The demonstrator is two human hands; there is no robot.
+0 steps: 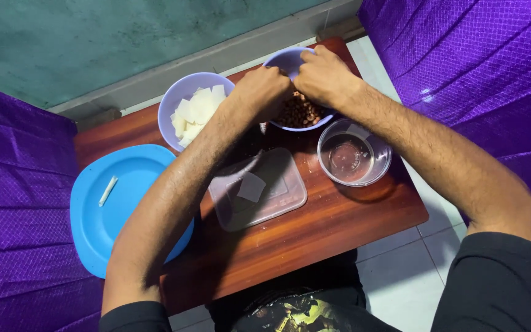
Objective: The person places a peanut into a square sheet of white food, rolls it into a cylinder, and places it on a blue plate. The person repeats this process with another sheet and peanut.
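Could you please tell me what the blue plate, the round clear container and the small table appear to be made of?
The blue plate looks like matte moulded plastic: uniform colour, soft sheen. The round clear container seems thin transparent plastic, though glass cannot be excluded; the table shows through it. The table looks like glossy reddish wood or wood-grain laminate, with streaked grain.

A home corner — small wooden table (314, 233) on tiled floor (401, 276), purple drapes (474, 55), food bowls (179, 98).

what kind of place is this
Probably a home food-prep corner, not a commercial kitchen: a small wooden table on a tiled floor, purple cloth draped at both sides, and bowls of white pieces and brown nuts under the person's hands.
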